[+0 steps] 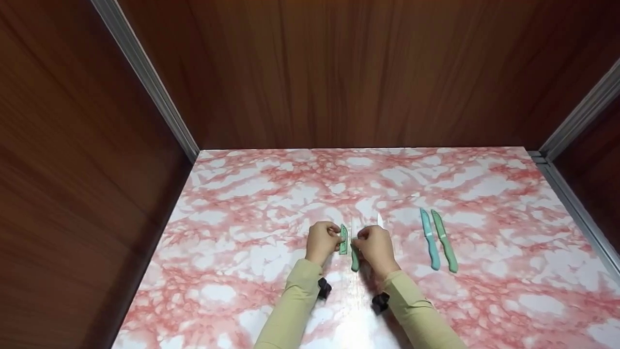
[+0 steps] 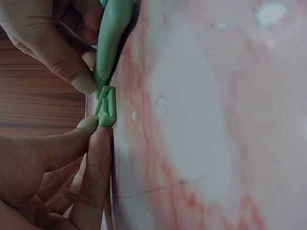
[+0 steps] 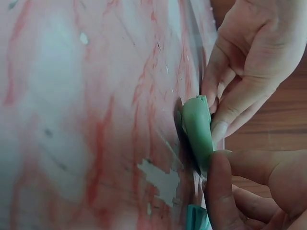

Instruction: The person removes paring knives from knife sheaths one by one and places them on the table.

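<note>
the left hand (image 1: pixel 322 241) pinches a green blade sheath (image 1: pixel 343 241) between thumb and finger, held over the marbled table (image 1: pixel 232 247); the left wrist view shows a slot in the sheath. just to the right of the sheath, the right hand (image 1: pixel 378 245) has its thumb and finger closed on a green knife handle (image 1: pixel 355 260), which slants toward the person. a pale pointed blade (image 1: pixel 379 220) pokes out past the right hand, right of the sheath and a little farther off; i cannot tell which handle it belongs to.

well to the right of the sheath lie a teal knife (image 1: pixel 431 247) and a green knife (image 1: pixel 446 247), side by side, handles toward the person. nearer the person than the sheath are two pale olive sleeves (image 1: pixel 293 303), with a black wrist device (image 1: pixel 324 288) at each cuff. far beyond the sheath stands a brown wood-grain panel (image 1: pixel 315 72).
</note>
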The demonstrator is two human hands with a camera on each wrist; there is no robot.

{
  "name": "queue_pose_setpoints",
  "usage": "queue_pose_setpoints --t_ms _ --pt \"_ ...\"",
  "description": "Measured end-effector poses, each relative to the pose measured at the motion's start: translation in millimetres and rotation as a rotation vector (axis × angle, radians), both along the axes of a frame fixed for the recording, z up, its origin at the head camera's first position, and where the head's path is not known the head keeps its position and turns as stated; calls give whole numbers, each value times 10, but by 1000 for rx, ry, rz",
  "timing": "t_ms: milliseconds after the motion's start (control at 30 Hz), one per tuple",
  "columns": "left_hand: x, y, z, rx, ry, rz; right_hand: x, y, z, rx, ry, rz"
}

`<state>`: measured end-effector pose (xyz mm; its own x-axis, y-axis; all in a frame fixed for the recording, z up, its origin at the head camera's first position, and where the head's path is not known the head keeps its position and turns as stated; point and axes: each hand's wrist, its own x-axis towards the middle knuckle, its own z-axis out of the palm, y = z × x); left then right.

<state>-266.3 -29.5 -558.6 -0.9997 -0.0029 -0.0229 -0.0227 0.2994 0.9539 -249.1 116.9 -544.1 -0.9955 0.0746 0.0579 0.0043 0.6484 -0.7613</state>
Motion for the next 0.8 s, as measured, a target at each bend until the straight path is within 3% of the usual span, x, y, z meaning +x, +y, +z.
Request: queue_pose_setpoints --t_ms 233,500,800 --pt "10 4 11 0 10 -1 -4 25 -29 -31 -11 -14" --pt "38 10 23 -24 30 -14 21 23 -17 -146 -53 -20" --pt "65 11 16 -38 40 -9 38 107 63 -115 34 -63"
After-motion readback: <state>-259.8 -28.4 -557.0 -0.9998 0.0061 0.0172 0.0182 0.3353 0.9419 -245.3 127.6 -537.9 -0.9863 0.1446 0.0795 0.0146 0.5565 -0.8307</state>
